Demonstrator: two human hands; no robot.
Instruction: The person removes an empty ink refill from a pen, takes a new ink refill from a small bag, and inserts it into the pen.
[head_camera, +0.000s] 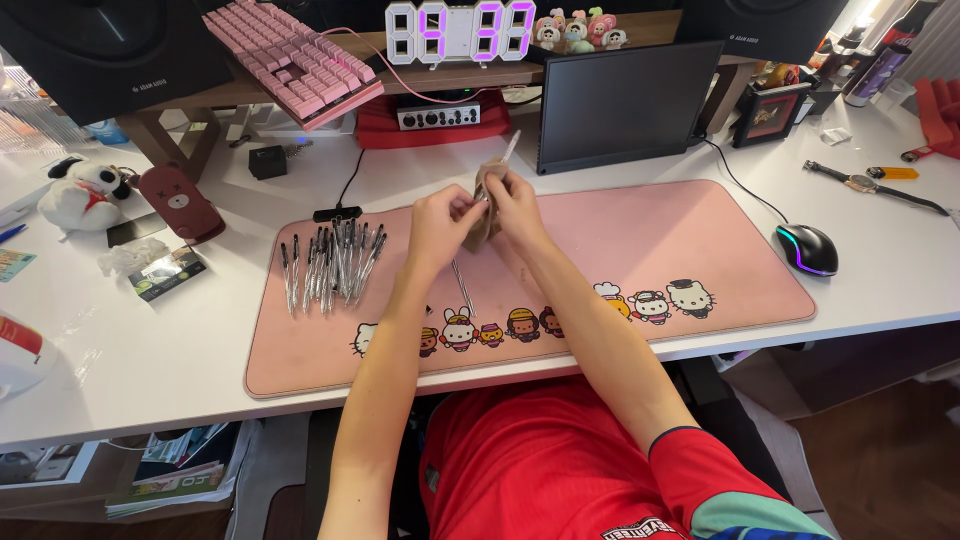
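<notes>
A: Brown pouch (484, 212) — where is it held?

B: It is held up above the pink desk mat (700, 240), between the 2 hands, roughly over the middle of the mat's far half. Its long axis is stood nearly upright, tilted a little away from the person.

A: How is each grip set?

B: The left hand (440, 222) is closed on the pouch's left edge, fingers curled around it. The right hand (514, 200) is pinched on the upper right part, where a thin pale piece (509, 147) is seen poking out of the top; what that piece is cannot be told. Both grips are together on the pouch, neither is spread apart.

A: Which hand is nearer to the pens?

B: The left one. A row of pens (330, 262) is laid on the mat just to the left of that hand and slightly nearer the person, their long axes run away from the person, almost parallel. The right hand is kept on the far side of the pouch from them.

A: Anything below the hands?

B: 1 thin rod-like thing (462, 288), likely another pen, is seen on the mat under the left wrist, with its long axis pointed toward the pouch.

A: And around the mat?

B: A mouse (806, 248) is lying on the table (120, 340) to the right, well apart, and a dark screen (625, 100) is stood beyond the hands.
</notes>
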